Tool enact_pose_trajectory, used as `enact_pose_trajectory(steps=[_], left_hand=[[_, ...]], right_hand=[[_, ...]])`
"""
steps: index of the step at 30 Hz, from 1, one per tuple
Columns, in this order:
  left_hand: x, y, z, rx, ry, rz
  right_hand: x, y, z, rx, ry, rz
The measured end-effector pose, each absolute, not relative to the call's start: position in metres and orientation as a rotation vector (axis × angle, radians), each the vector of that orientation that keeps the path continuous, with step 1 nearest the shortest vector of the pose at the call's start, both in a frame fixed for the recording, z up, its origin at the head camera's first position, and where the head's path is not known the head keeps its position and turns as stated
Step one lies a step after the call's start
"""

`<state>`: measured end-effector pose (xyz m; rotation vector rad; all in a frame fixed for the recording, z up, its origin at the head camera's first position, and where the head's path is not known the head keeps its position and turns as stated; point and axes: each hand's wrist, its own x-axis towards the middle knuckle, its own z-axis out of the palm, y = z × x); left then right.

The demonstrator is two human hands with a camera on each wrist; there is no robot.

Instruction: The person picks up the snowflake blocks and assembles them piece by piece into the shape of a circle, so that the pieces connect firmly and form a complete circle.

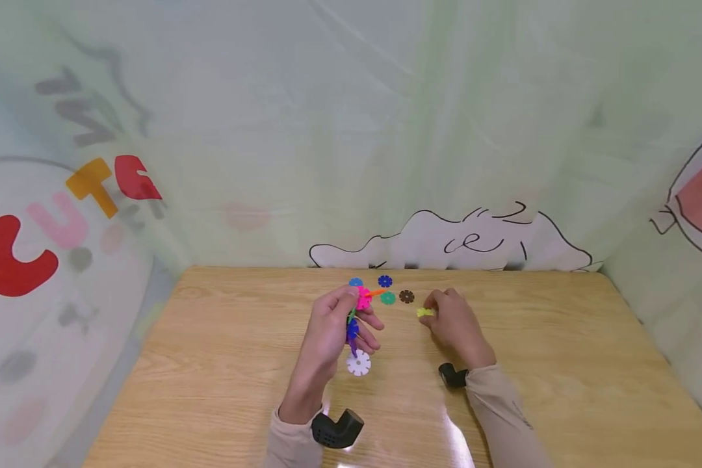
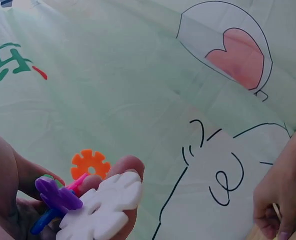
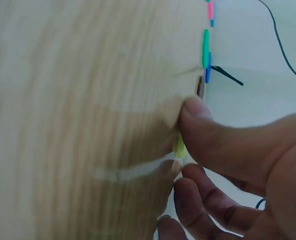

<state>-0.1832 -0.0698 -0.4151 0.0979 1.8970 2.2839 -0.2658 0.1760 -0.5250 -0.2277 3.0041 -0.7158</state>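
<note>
My left hand (image 1: 326, 328) grips a chain of notched plastic discs joined slot to slot. In the head view its pink disc (image 1: 364, 298) is near the thumb, an orange disc (image 1: 377, 293) juts right, and a white disc (image 1: 359, 363) hangs lowest. Between them come green, blue and a purple disc (image 2: 57, 195), partly behind the fingers. On the right, my right hand (image 1: 455, 325) has its thumb and fingers at a yellow disc (image 1: 424, 312) low at the tabletop. The right wrist view shows this yellow disc (image 3: 180, 146) between thumb and fingertips.
Loose discs lie near the table's back edge: a brown disc (image 1: 406, 296), a teal disc (image 1: 388, 298), a dark blue disc (image 1: 385, 281) and a light blue disc (image 1: 355, 282). Behind the wooden table (image 1: 222, 364) hangs a printed cloth (image 1: 363, 162). Each wrist carries a black camera.
</note>
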Motion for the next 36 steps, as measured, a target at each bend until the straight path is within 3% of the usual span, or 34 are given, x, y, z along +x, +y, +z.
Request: enact_pose_trajectory(steps=[8,21,36], left_hand=[[-0.183,-0.072,-0.415,0.141,1.894,2.26],[-0.176,-0.066,-0.408,0.21,1.879,2.269],[-0.167,-0.054,-0.402,0.292,1.896,2.383]], right_hand=[[-0.267,0.187,-0.515,-0.255,2.874,-1.009],[-0.209,0.15,-0.417,-0.374,2.552,-2.011],[-0.186,0.143,-0.398,-0.506,2.541,-2.157]])
